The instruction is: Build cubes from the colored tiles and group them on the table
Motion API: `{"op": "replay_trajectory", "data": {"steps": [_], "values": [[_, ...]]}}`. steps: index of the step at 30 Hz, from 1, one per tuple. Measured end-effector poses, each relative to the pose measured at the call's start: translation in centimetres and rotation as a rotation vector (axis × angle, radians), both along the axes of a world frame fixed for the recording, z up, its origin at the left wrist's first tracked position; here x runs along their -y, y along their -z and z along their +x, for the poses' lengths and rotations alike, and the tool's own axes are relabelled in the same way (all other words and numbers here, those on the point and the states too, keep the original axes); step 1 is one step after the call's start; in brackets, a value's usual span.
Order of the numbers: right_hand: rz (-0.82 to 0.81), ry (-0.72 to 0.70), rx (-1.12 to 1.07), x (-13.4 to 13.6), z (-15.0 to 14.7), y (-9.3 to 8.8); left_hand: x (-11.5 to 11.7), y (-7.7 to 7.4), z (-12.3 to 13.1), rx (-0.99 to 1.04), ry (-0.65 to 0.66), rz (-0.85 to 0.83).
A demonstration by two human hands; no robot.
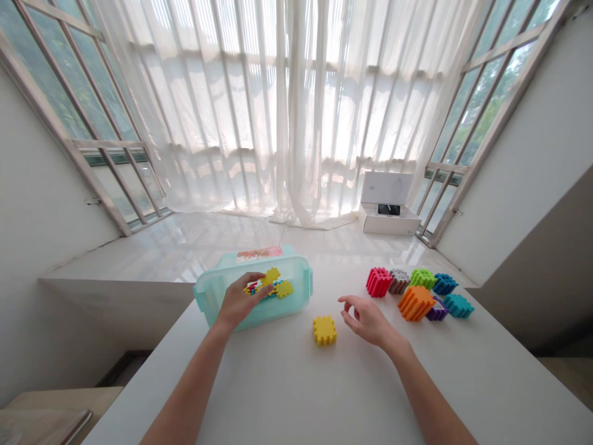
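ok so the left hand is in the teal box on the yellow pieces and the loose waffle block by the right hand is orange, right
Not quite: the waffle block beside the right hand is yellow, not orange, as the head view shows. The rest stands: the left hand is in the teal plastic box on the yellow pieces.
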State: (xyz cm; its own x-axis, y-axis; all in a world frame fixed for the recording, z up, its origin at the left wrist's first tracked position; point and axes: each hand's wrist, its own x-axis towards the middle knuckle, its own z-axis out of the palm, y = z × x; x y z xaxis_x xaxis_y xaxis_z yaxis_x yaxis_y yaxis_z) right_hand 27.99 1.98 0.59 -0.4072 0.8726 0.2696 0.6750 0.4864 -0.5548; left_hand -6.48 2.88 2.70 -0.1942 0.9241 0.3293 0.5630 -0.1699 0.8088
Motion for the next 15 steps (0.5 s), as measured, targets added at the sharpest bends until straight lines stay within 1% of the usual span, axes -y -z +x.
{"op": "replay_trajectory", "data": {"steps": [2,3,4,5,7,9,11,13,15], "values": [[0.009,0.011,-0.041,0.0,-0.1,-0.2,0.4,-0.8,0.1,0.275,0.114,-0.014],[0.008,0.010,-0.069,0.1,-0.2,-0.4,0.6,-1.1,0.4,0.357,0.198,-0.036],[0.003,0.002,-0.103,0.2,-0.3,-0.5,0.9,-1.2,0.8,0.394,0.285,-0.065],[-0.011,-0.015,-0.138,0.3,-0.3,-0.7,1.2,-1.3,1.4,0.389,0.367,-0.095],[-0.065,-0.069,-0.205,0.5,-0.5,-1.0,1.7,-1.0,3.0,0.299,0.487,-0.141],[-0.134,-0.129,-0.259,0.8,-0.8,-1.2,2.3,-0.5,4.8,0.178,0.551,-0.100],[-0.183,-0.165,-0.294,1.0,-1.1,-1.2,2.7,0.0,6.4,0.102,0.614,-0.064],[-0.196,-0.177,-0.312,1.1,-1.3,-1.1,3.0,0.5,7.4,0.064,0.661,-0.031],[-0.195,-0.179,-0.315,1.1,-1.4,-1.0,3.1,0.9,7.9,0.046,0.691,-0.010]]}}
